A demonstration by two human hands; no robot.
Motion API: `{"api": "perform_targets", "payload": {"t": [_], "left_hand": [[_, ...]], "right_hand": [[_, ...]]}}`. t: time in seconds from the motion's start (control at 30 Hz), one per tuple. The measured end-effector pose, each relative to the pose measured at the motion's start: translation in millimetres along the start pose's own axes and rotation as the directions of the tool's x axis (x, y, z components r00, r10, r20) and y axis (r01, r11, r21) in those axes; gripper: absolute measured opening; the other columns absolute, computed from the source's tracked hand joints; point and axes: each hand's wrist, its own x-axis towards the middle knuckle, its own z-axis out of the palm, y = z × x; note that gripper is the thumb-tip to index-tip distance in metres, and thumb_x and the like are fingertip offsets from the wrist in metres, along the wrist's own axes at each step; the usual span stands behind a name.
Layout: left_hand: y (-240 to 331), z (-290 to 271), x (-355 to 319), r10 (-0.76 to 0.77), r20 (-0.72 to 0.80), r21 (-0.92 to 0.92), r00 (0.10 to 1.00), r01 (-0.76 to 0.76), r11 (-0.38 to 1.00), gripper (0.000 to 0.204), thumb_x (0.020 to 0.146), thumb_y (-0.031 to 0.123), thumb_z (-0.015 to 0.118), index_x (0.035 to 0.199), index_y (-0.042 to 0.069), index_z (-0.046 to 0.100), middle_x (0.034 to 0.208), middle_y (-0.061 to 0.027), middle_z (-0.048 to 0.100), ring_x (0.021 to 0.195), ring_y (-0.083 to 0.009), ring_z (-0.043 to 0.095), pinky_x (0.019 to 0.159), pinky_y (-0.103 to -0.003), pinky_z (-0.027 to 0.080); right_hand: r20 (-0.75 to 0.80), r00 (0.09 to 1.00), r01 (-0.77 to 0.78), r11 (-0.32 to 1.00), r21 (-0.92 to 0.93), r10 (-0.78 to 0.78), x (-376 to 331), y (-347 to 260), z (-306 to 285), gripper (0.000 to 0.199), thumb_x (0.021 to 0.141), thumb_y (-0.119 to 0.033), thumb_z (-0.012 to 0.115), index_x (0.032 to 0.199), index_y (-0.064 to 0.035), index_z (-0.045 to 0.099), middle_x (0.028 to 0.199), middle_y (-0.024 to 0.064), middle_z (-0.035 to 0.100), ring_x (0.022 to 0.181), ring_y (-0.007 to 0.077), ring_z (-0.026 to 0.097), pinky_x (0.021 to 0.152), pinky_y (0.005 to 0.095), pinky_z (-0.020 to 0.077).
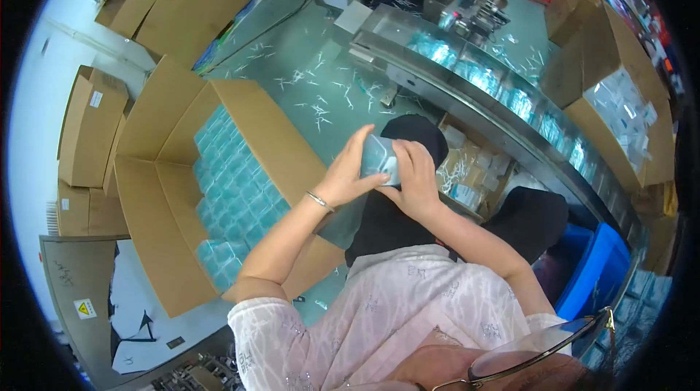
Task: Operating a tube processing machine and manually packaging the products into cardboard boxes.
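Between both hands, above my lap, is a small clear plastic box (375, 156) with a bluish tint. My left hand (348, 166) wraps its left side, fingers along the edge and thumb across the lower front. On the right side my right hand (415, 179) grips the same box, its fingers curled over the top corner. What is inside the box I cannot make out. To the left stands a large open cardboard carton (251, 139), in which rows of similar bluish clear boxes (237, 183) are packed.
A metal conveyor (467, 110) curves along my right, carrying shiny wrapped packs (477, 74). Beyond it sits a carton of clear packages (620, 117). A blue bin (598, 271) is at my right side. White sticks (321, 110) litter the floor ahead. Stacked cartons (95, 128) line the left wall.
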Motion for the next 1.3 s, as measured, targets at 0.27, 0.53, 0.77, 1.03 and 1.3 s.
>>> {"api": "perform_targets", "payload": {"t": [0.27, 0.53, 0.77, 1.03, 1.3], "left_hand": [[-21, 0, -29, -0.058, -0.138, -0.192, 0.989, 0.030, 0.981, 0.087, 0.063, 0.023, 0.071, 0.128, -0.001, 0.019, 0.123, -0.0227, 0.036, 0.116, -0.0345, 0.036, 0.095, -0.039, 0.030], [-79, -58, -82, -0.375, -0.485, -0.348, 0.790, 0.218, 0.912, 0.069, 0.061, 0.019, 0.074, 0.115, 0.002, 0.035, 0.111, -0.0107, 0.043, 0.106, -0.0195, 0.040, 0.091, -0.032, 0.035], [-222, -246, -248, -0.054, -0.959, 0.223, 0.277, 0.862, 0.454, 0.060, 0.060, 0.027, 0.074, 0.105, -0.002, 0.048, 0.105, -0.0208, 0.048, 0.097, -0.0345, 0.045, 0.086, -0.040, 0.037], [-354, -267, -219, -0.558, -0.726, 0.501, 0.402, 0.865, -0.029, 0.038, 0.080, 0.023, 0.049, 0.115, 0.009, 0.051, 0.117, -0.0170, 0.047, 0.104, -0.0320, 0.047, 0.089, -0.039, 0.039], [-466, -274, -265, -0.759, -0.579, 0.141, 0.297, 0.954, 0.266, 0.058, 0.075, 0.000, 0.047, 0.129, -0.003, 0.026, 0.130, -0.0242, 0.030, 0.120, -0.0347, 0.031, 0.101, -0.040, 0.026]], "right_hand": [[0.044, 0.991, 0.132, 0.987, -0.093, -0.129, 5, -7, 13, 0.069, 0.054, -0.020, 0.073, 0.114, -0.0051, 0.041, 0.111, 0.0153, 0.043, 0.101, 0.0348, 0.043, 0.081, 0.0422, 0.0342], [0.107, 0.987, -0.101, 0.983, -0.156, 0.118, 16, 23, 8, 0.063, 0.062, -0.012, 0.067, 0.119, -0.0013, 0.041, 0.116, 0.0184, 0.042, 0.110, 0.0346, 0.038, 0.094, 0.0416, 0.0290], [0.005, 0.942, -0.319, 0.897, -0.306, 0.337, -54, 155, -46, 0.054, 0.069, 0.003, 0.056, 0.120, -0.0040, 0.040, 0.118, 0.0192, 0.036, 0.111, 0.0339, 0.039, 0.093, 0.0385, 0.0334], [0.165, 0.556, -0.565, 0.516, -0.644, 0.814, -92, 201, -35, 0.043, 0.066, -0.008, 0.059, 0.108, -0.0047, 0.050, 0.113, 0.0186, 0.044, 0.104, 0.0360, 0.044, 0.087, 0.0363, 0.0389], [0.316, 0.240, -0.589, 0.396, -0.704, 0.918, -180, 236, -7, 0.037, 0.068, -0.024, 0.061, 0.100, -0.0064, 0.056, 0.098, 0.0183, 0.053, 0.090, 0.0351, 0.051, 0.079, 0.0408, 0.0419]]}}
